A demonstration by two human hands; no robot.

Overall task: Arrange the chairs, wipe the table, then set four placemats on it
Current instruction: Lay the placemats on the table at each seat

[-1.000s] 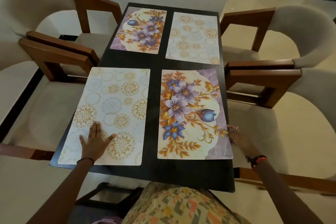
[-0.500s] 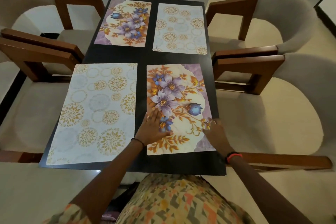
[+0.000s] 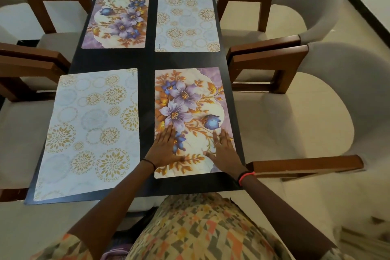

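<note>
Several placemats lie flat on the black table. The near right floral placemat has both of my hands pressed flat on its near half: my left hand at its left edge, my right hand near its right edge, fingers spread, holding nothing. The near left placemat is pale with gold circles. At the far end lie a floral placemat on the left and a gold-circle placemat on the right.
Beige chairs with brown wooden arms flank the table: two on the right and two on the left. A pale tiled floor lies beyond. My patterned clothing fills the bottom of the view.
My left hand left the near left gold-circle placemat and moved onto the near right floral one. My right hand slid from that mat's right edge onto its surface.
</note>
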